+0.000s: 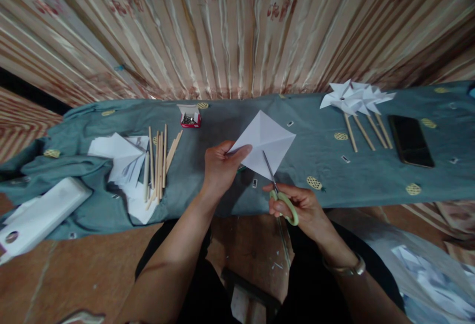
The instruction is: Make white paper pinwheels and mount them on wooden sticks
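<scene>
We see smooth, matt paper in the sheet [269, 133], metal blades [267, 164] and plastic-looking handles [294, 214] on the scissors [275, 185], bare wooden sticks [165, 156], wrinkled matt cloth [367, 180] and a glossy phone [411, 141].

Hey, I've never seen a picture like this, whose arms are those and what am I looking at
No machine here, just a person's two bare hands. The single picture comes from a camera worn on their head, looking forward and down. The left hand holds creased white paper; the right hand holds scissors at its near edge. On the green cloth, loose papers, wooden sticks and a small red box lie to the left, paper pinwheels and a phone to the right.
</scene>
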`<control>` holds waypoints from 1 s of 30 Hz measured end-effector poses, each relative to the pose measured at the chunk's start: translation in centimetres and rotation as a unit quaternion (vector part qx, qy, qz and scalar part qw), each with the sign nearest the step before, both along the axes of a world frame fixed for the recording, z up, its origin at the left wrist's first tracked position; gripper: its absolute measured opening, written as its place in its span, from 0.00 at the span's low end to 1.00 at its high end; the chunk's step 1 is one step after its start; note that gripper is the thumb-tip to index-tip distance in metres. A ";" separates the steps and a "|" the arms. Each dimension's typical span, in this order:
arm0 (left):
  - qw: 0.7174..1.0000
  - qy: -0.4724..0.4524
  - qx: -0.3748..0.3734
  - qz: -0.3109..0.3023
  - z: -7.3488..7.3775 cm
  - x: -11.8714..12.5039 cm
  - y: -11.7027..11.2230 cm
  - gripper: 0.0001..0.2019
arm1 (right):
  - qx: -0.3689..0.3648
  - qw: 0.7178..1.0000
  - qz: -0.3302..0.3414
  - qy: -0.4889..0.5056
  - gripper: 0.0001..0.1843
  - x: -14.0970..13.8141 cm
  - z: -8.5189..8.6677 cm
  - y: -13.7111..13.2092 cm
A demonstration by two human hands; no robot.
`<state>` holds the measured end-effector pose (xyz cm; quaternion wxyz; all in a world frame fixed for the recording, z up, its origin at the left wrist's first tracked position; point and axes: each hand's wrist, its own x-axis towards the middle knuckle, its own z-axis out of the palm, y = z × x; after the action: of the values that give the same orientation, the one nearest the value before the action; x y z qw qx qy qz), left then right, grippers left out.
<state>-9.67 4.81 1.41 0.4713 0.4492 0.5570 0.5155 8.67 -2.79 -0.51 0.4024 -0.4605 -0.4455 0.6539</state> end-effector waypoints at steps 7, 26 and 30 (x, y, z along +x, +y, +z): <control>1.000 -0.001 -0.002 -0.002 -0.1 0.0 0.0 0.10 | -0.007 1.000 0.005 -0.004 0.23 0.0 0.1 0.1; 1.000 -0.012 -0.005 -0.003 -0.3 0.0 0.0 0.10 | -0.001 1.000 0.003 -0.007 0.20 -0.1 0.2 0.1; 1.000 -0.002 -0.002 -0.003 -0.4 -0.1 0.0 0.10 | -0.002 1.000 -0.005 -0.004 0.20 -0.1 0.2 0.0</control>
<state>-9.74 4.86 1.05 0.4747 0.4486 0.5556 0.5145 8.55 -2.77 -0.31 0.4032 -0.4661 -0.4430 0.6511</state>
